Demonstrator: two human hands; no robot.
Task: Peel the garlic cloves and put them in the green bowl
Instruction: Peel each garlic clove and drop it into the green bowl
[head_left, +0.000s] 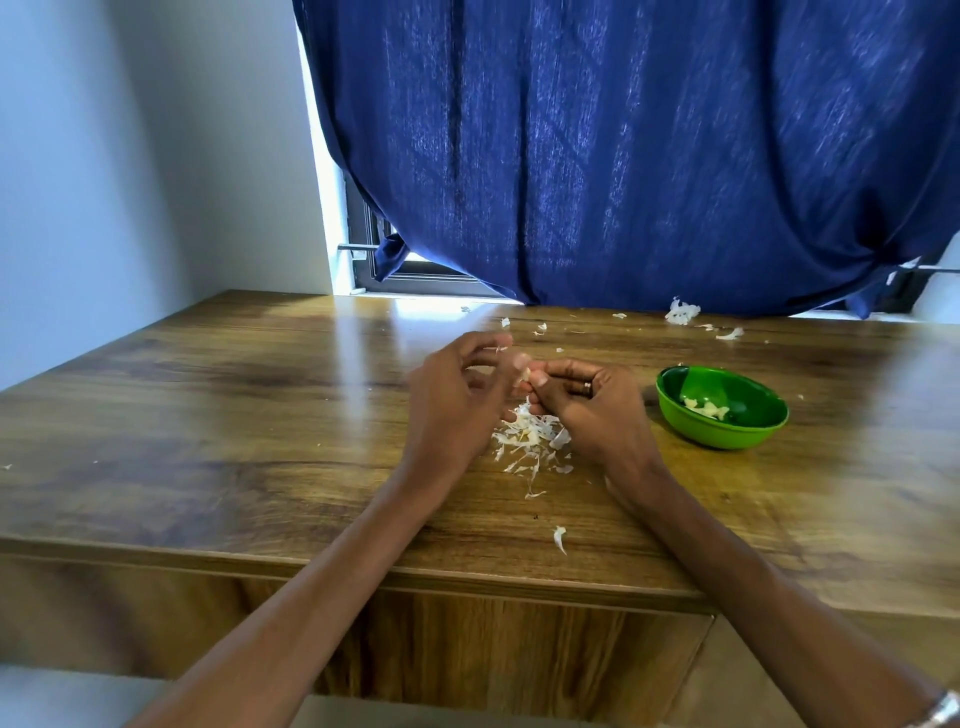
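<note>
Several peeled cloves (707, 408) already in bowl (675, 397), right of my hands; exact count unclear, roughly three or four. One clove (525, 375) in work, held above table (208, 415): right hand (587, 410) pinches it, left hand (457, 400) fingers curled at its skin. One skin pile (530, 441) beneath hands, second clump (681, 312) by curtain (623, 156). No unpeeled cloves visible elsewhere; likely near end.

Blue curtain (623, 156) behind wooden table (208, 415).
</note>
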